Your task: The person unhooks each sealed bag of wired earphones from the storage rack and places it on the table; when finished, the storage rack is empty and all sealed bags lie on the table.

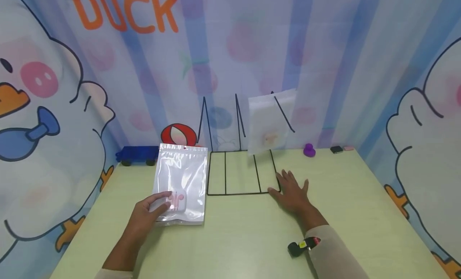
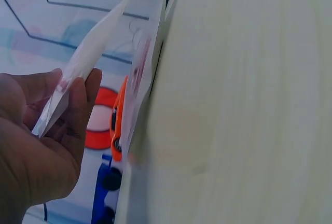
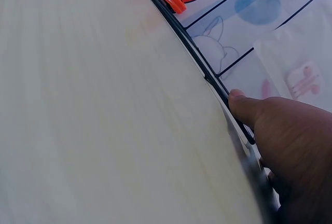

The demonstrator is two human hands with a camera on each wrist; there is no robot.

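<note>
On table — glossy pouch [image 1: 181, 183] pinched.

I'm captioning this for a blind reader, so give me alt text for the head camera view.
A person's left hand pinches a clear plastic pouch on a pale green table, while the right hand rests flat at the corner of a black wire rack holding a second frosted pouch.
</note>
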